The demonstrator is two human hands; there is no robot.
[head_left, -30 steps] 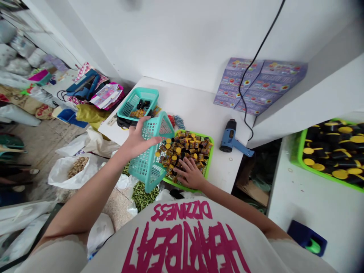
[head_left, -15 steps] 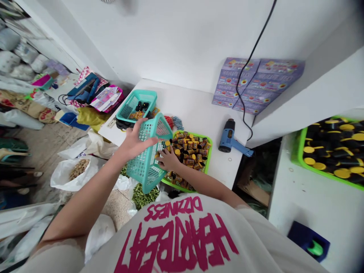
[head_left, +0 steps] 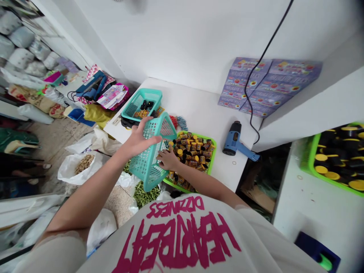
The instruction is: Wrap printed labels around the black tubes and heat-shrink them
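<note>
A teal mesh basket (head_left: 148, 178) is tipped on its side, its mouth facing right toward a green tray (head_left: 212, 163) filled with small yellow-and-black containers (head_left: 196, 148). My left hand (head_left: 139, 140) grips this basket by its upper rim, thumb along the edge. At the basket's mouth, over the tray's left part, my right hand (head_left: 168, 159) has its fingers spread near the containers; nothing is visibly held in it. Another teal basket (head_left: 156, 99) stands behind on the table with black and orange pieces in it.
On the white table (head_left: 196, 100) lie a blue heat gun (head_left: 235, 142) and red and blue bundles (head_left: 181, 123). Purple boxes (head_left: 264, 85) stack at the wall, a black cable (head_left: 250, 77) before them. Bags of parts (head_left: 85, 165) stand at lower left; another green tray (head_left: 311, 159) is right.
The camera view has shifted slightly, moving the surroundings in the frame. My left hand still holds the tilted basket, and my right hand stays at its mouth with little change.
</note>
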